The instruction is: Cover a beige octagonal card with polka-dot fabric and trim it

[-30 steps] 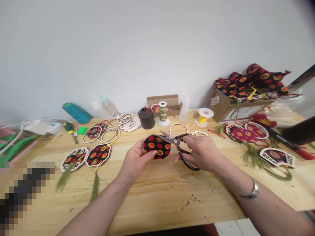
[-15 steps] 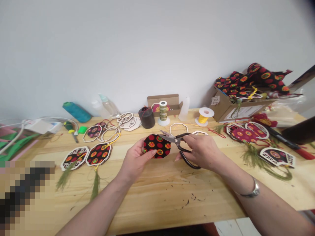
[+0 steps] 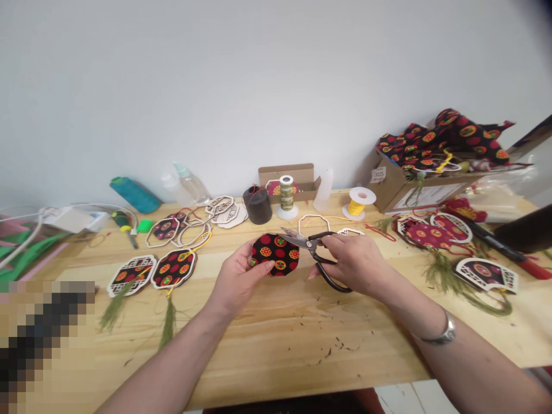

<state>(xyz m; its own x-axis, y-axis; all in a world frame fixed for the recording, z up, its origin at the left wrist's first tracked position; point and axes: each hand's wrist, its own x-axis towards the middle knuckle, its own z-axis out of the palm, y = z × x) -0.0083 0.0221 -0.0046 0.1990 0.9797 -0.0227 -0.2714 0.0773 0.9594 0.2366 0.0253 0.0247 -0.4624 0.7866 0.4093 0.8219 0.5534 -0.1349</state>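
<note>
Between the thumb and fingers of my left hand (image 3: 241,273) is a black fabric piece (image 3: 276,255) with red dots and orange-green flower rounds, cut to a rounded, scalloped outline. My right hand (image 3: 351,261) grips a pair of black-handled scissors (image 3: 314,244), fingers through the loops. The blades point left and lie along the upper right edge of the fabric; how far apart the tips are is hard to make out. Dark scraps (image 3: 338,345) are scattered on the table below. To the left lie two framed ornaments, one (image 3: 173,269) with a green tassel.
Along the wall stand a black thread spool (image 3: 257,205), a metallic thread cone (image 3: 286,198), a yellow cord spool (image 3: 359,203) and a teal thread cone (image 3: 135,194). A cardboard box (image 3: 414,192) with patterned fabric sits at right. A screwdriver (image 3: 124,228) lies at left.
Almost nothing differs. The hands, scissors and fabric keep the same placement, with only a slight shift of the view.
</note>
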